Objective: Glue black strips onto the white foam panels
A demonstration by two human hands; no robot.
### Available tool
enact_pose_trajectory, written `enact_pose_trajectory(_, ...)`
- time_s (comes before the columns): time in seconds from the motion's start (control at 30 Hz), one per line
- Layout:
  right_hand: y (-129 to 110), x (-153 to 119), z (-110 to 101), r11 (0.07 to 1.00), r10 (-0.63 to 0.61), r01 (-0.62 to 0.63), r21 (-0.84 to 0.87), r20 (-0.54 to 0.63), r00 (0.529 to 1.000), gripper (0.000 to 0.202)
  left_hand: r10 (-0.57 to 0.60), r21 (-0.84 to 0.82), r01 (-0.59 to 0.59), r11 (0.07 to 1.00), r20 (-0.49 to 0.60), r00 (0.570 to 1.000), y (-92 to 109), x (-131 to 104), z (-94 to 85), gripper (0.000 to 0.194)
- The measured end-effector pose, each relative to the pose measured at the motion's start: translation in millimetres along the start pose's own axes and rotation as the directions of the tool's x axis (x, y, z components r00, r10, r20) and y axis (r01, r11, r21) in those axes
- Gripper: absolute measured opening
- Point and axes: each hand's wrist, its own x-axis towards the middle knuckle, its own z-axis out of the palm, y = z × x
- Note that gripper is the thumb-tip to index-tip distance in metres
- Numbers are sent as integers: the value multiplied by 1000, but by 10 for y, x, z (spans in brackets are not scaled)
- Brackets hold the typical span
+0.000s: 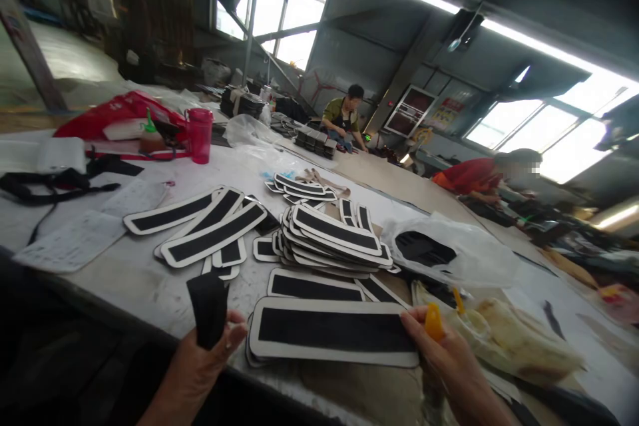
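A worker's left hand [204,353] pinches a limp strip of black fabric [208,309] in a closed grip, the strip standing upright above the thumb, while the right hand [444,353] clasps a small orange tool [433,321] and touches the right end of a long black panel with a cream border [332,331]. The panel lies flat at the near edge of the pale table [130,273], its long axis running left to right. No legible writing shows on either piece.

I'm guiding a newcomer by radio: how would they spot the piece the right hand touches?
On the long white worktable, look at the near edge. The long black rectangular panel with a cream border lies flat between both hands, right hand at its end. It's the nearest and lies alone, not fanned.
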Motion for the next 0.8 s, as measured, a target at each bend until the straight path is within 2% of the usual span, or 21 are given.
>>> enact_pose_trajectory(0.1,-89,-91,53,997,10,-9,73,-7,1000,41,11,49,-11,999,1,1000,73,-47,57,61)
enact_pose_trajectory(0.33,-94,-216,107,967,98,-113,227,77,992,43,-95,34,98,995,-95,991,176,-128,68,61)
enact_pose_trajectory(0.5,33,-226,198,970,34,-52,239,80,996,43,-132,16,132,991,54,990,192,-269,70,48)
enact_pose_trajectory(0.57,86,-241,238,967,31,-55,248,99,995,43,-102,-2,103,995,76,992,172,-293,62,47)
enact_pose_trajectory(0.63,134,-272,265,968,43,-75,238,137,990,44,-18,-10,19,1000,57,998,133,-288,46,46)
enact_pose_trajectory(0.7,171,-311,276,973,58,-94,209,172,983,45,49,54,-51,997,39,998,83,-267,28,44)
enact_pose_trajectory(0.8,204,-364,269,979,84,-115,168,180,980,47,72,193,-80,978,49,996,6,-236,5,45)
